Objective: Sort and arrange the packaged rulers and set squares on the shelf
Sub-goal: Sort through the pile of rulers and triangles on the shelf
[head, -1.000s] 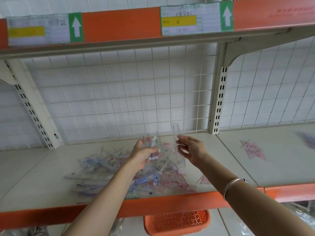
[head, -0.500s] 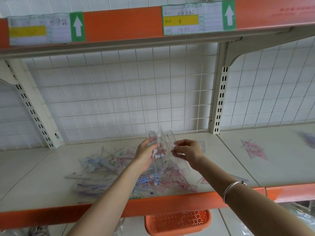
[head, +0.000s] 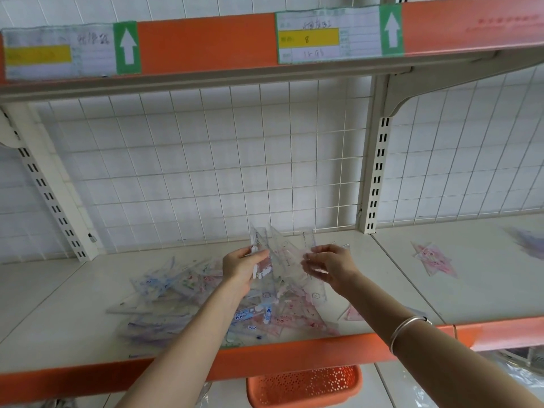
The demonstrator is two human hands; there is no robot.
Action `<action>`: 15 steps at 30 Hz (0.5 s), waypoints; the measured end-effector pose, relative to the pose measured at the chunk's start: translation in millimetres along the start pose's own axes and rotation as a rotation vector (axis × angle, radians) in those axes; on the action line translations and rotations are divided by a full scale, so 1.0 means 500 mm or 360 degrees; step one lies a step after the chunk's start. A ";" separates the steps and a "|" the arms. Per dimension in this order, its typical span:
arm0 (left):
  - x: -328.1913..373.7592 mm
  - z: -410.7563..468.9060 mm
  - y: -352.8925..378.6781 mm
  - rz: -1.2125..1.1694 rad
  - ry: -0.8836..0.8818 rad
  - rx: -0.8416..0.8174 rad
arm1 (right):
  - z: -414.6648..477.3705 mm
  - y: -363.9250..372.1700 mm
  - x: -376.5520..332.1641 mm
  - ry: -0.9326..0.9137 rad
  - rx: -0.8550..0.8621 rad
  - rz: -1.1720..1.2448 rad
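Observation:
A loose heap of packaged rulers and set squares point(head: 188, 301) in clear wrappers lies on the white shelf point(head: 59, 293), some printed blue, some pink. Above the heap my left hand point(head: 241, 267) grips a fanned bundle of clear packaged rulers point(head: 279, 248) that stands upright. My right hand point(head: 331, 265) pinches the right side of the same bundle, its fingers curled on the wrapper edge. A silver bangle sits on my right wrist.
A pink set-square packet point(head: 435, 260) lies alone on the shelf section to the right, and a blurred purple packet point(head: 530, 241) lies at the far right edge. A white wire grid backs the shelf. An orange perforated basket point(head: 303, 387) sits below the orange shelf lip.
My right hand brought a single upright ruler packet left and joined it to the bundle in my left hand. Both hands now hold the bundle together, slightly higher.

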State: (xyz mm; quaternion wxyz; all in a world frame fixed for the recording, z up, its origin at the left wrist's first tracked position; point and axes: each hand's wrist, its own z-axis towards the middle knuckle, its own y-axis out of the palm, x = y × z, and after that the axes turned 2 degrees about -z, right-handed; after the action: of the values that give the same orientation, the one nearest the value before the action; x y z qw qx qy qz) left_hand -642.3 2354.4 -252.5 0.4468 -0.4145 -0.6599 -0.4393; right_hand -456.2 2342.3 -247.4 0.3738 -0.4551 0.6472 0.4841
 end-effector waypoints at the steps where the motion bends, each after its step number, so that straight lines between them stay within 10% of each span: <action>1: 0.001 -0.001 0.001 -0.0018 -0.0012 -0.0014 | 0.000 -0.001 -0.001 0.0001 -0.0005 0.0004; 15: 0.002 0.000 0.017 0.0005 -0.0089 -0.0138 | -0.006 0.001 -0.006 0.0015 -0.0096 -0.0122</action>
State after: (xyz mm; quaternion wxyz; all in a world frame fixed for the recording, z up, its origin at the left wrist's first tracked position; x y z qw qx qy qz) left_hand -634.8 2356.6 -249.7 0.4105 -0.4467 -0.6518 -0.4551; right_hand -455.8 2339.9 -243.7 0.3752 -0.4929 0.6162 0.4864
